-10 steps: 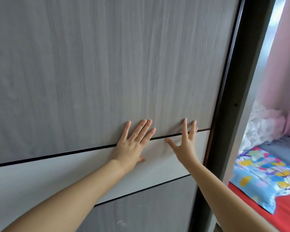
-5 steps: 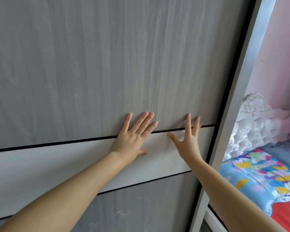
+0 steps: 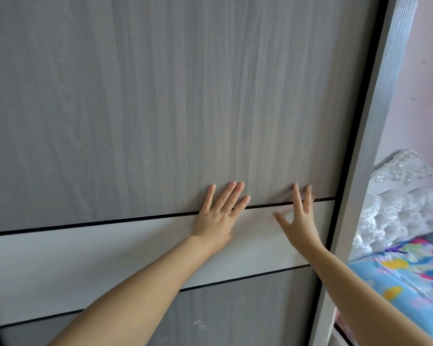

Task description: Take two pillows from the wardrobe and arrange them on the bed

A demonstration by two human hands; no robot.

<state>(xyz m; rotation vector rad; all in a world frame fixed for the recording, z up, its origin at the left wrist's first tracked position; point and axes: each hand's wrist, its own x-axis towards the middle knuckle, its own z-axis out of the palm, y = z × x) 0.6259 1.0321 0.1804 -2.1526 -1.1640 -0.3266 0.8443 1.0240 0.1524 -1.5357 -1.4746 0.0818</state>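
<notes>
Both hands flat, fingers spread | left hand [image 3: 216, 217], right hand [image 3: 301, 219] | touching wardrobe door [image 3: 160, 108]

A grey wood-grain wardrobe door [image 3: 160, 108] is filling the view behind the right hand [image 3: 300, 221], a paler band [image 3: 85, 258] crossing it. Right of that hand, a pink wall [image 3: 425, 96] is catching soft daylight, white lacy fabric [image 3: 398, 208] is bunching beneath it, and bright patterned bedding [image 3: 410, 275] is lying lower still.

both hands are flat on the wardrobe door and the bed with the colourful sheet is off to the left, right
Not quite: the bed with the colourful sheet is off to the right, as the head view shows. The left hand and the right hand are indeed flat on the wardrobe door.
</notes>
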